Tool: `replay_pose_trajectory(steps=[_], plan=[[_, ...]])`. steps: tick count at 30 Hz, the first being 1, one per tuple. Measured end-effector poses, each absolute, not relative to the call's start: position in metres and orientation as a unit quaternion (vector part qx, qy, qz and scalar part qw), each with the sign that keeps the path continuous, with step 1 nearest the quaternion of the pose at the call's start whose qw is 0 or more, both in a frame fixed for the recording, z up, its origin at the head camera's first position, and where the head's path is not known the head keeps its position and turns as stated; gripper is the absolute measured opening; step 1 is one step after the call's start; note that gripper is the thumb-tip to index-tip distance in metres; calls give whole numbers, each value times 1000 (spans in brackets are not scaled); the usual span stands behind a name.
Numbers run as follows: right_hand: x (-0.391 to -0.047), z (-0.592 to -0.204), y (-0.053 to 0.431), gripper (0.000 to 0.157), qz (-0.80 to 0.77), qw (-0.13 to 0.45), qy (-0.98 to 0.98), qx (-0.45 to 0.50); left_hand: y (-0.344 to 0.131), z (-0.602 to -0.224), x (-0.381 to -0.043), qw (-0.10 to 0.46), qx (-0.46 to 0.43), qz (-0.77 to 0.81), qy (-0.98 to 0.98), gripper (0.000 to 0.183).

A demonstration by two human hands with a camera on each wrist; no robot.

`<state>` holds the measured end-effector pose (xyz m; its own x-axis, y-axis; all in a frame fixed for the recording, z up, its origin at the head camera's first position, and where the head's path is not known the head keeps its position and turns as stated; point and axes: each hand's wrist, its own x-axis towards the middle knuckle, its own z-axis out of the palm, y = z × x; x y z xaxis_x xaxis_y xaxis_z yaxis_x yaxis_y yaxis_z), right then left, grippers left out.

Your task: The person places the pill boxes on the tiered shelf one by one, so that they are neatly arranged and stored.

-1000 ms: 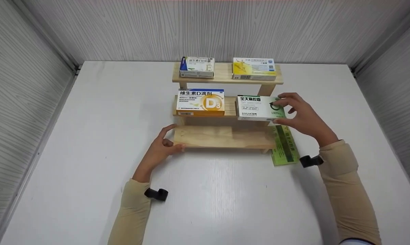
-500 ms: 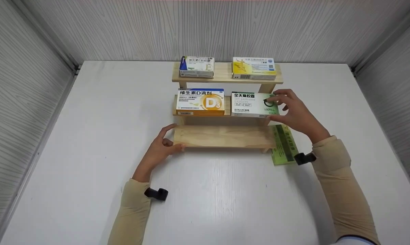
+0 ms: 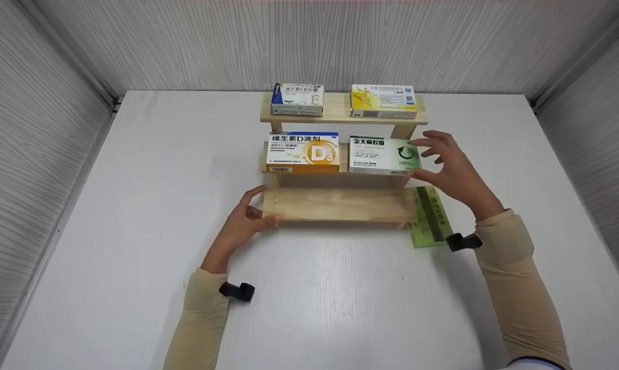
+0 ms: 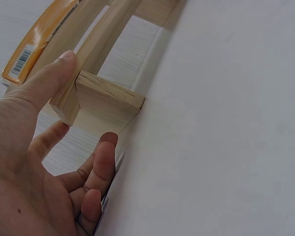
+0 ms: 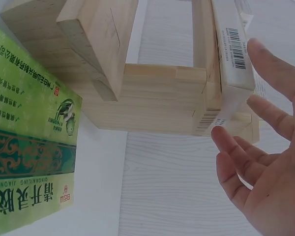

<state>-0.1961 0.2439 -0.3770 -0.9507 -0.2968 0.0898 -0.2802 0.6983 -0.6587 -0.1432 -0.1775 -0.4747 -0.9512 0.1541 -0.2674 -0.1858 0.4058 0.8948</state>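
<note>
A three-tier wooden display rack (image 3: pixel 340 204) stands on the white table. My left hand (image 3: pixel 240 225) grips the left end of its lowest board, thumb (image 4: pixel 66 61) along the front edge. On the middle tier lies a white and green medicine box (image 3: pixel 383 154), leaning back, to the right of a white and orange vitamin D box (image 3: pixel 303 152). Beside the white and green box's right end is my right hand (image 3: pixel 455 172). In the right wrist view its fingers (image 5: pixel 226 142) are spread apart from the box, with the thumb close to its edge.
A white and blue box (image 3: pixel 297 100) and a white and yellow box (image 3: pixel 383 101) sit on the top tier. Flat on the table, by the rack's lower right end, lies a green medicine box (image 3: pixel 432 218). Grey wood-grain panels (image 3: pixel 330 46) surround the table.
The white and green box has shifted left on the middle tier. My right hand moved left with it, then loosened its fingers and drew slightly away. My left hand stays on the rack.
</note>
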Motion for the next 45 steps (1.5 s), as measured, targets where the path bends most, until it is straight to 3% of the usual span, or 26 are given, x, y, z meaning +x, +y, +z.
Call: replay_pose_trajectory(steps=[6,12,22,32,45], plan=[[-181,-384,257,58,-395,-34,909,-129,-178,-473,-143,159,-7,544,824,86],[-165,-397,270,60,-402,-24,910,-100,-178,-474,-143,154,-5,548,822,83],[-141,-411,282,66,-398,22,914,-70,-177,-477,-144,148,-9,553,820,82],[-121,-424,279,82,-357,143,923,-21,-176,-478,-144,149,-22,541,827,83],[-104,-440,270,93,-268,198,943,-11,-176,-477,-143,149,-14,544,826,82]])
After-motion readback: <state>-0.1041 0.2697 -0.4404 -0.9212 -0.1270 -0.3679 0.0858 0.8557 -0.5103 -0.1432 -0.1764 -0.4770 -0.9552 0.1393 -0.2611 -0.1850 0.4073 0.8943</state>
